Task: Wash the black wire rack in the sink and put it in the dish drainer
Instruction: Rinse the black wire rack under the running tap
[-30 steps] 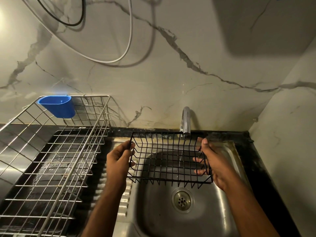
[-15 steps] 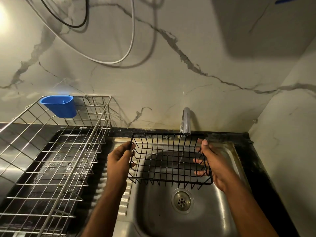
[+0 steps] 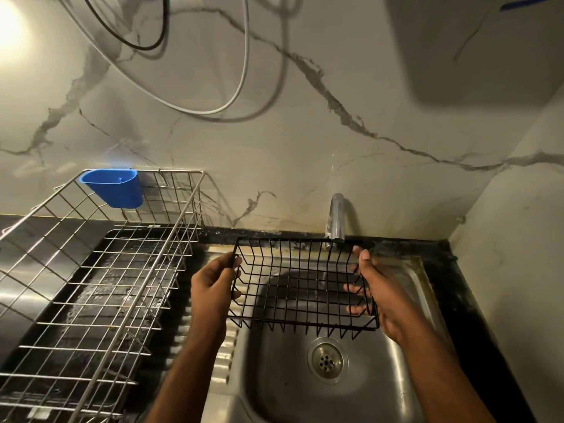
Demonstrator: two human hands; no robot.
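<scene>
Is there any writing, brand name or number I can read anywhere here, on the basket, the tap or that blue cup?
None can be read: the black wire rack, the tap, the blue cup, the dish drainer and the sink bear no visible text.

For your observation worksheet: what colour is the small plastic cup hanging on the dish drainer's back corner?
Blue. The small plastic cup shows best in the head view.

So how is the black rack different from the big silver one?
The black wire rack is dark and smaller; the dish drainer is shiny silver and bigger. The black wire rack is held over the sink by the left hand and right hand; the dish drainer sits beside the sink with a blue cup hooked on. Both are wire grids.
</scene>
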